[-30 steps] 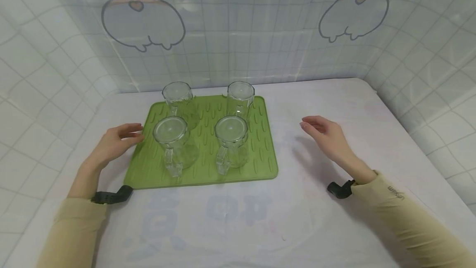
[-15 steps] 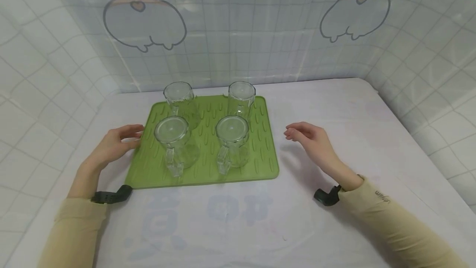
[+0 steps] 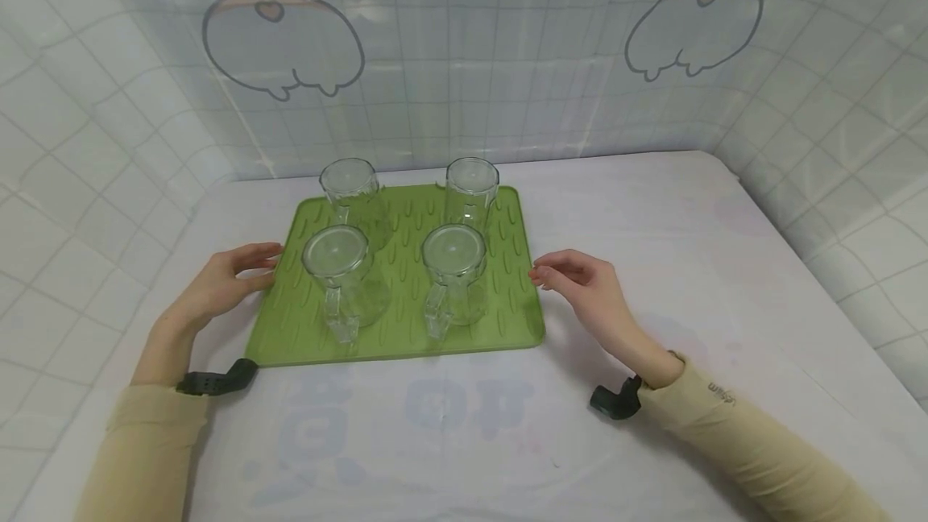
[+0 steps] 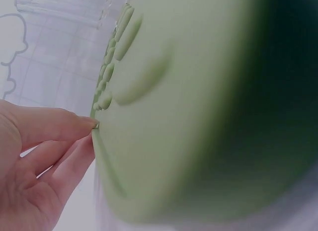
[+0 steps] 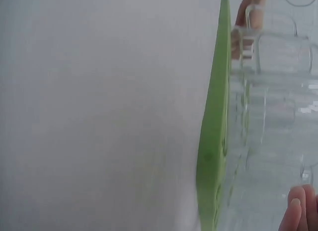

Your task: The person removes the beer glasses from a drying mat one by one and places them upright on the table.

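Several clear glass mugs stand upside down on a green ribbed mat (image 3: pixel 507 288), two in the back row and two in front. The front left mug (image 3: pixel 337 252) and front right mug (image 3: pixel 454 252) have their handles toward me. At the mat's left edge my left hand (image 3: pixel 228 276) pinches the rim; the left wrist view shows the thumb (image 4: pixel 74 124) over it and fingers below. My right hand (image 3: pixel 583 288) hovers by the mat's right edge, fingers loosely bent and holding nothing. In the right wrist view its fingertips (image 5: pixel 298 211) sit above the mat's level.
The white tablecloth (image 3: pixel 638 208) carries faint blue printing at the front. Behind the mat rises a tiled-pattern curtain (image 3: pixel 493 47) with two cartoon animals. Similar tiled walls (image 3: pixel 855 143) close in both sides. A black wrist device (image 3: pixel 616 399) sits on each forearm.
My right hand has moved left and slightly toward me, up to the mat's right edge. The left hand has closed in on the mat's left edge. Mat and mugs stay in place.
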Demonstrator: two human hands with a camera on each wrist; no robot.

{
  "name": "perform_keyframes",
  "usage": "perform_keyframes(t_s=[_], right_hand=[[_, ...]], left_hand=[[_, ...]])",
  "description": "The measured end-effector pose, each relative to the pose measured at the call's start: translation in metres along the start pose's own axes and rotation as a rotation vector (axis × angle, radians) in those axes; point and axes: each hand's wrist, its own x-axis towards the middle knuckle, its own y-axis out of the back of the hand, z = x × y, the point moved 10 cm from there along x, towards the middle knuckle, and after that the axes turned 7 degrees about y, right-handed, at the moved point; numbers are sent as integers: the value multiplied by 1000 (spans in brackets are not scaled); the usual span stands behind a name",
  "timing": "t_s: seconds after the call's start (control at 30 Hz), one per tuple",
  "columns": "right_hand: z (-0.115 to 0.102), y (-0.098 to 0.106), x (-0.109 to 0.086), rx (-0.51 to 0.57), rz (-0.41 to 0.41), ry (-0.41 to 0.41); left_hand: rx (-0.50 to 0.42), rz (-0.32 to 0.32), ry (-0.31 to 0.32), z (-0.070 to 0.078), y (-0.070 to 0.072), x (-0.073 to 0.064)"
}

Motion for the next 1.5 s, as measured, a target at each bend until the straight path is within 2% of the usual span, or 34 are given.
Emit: perform_keyframes(t_s=[0.3,0.73,1.0,1.27,1.5], right_hand=[[-3,-20,-6,68,3,11],[-15,-56,-12,188,-65,84],[-20,-80,-18,220,-118,94],[-22,-98,-19,223,-146,98],[-40,-107,-20,208,-153,92]], left_hand=[[-17,2,10,-1,-1,1],[-1,5,20,-2,0,1],[0,15,6,-1,1,0],[-6,15,-47,4,1,-1],[9,25,-26,3,2,-2]])
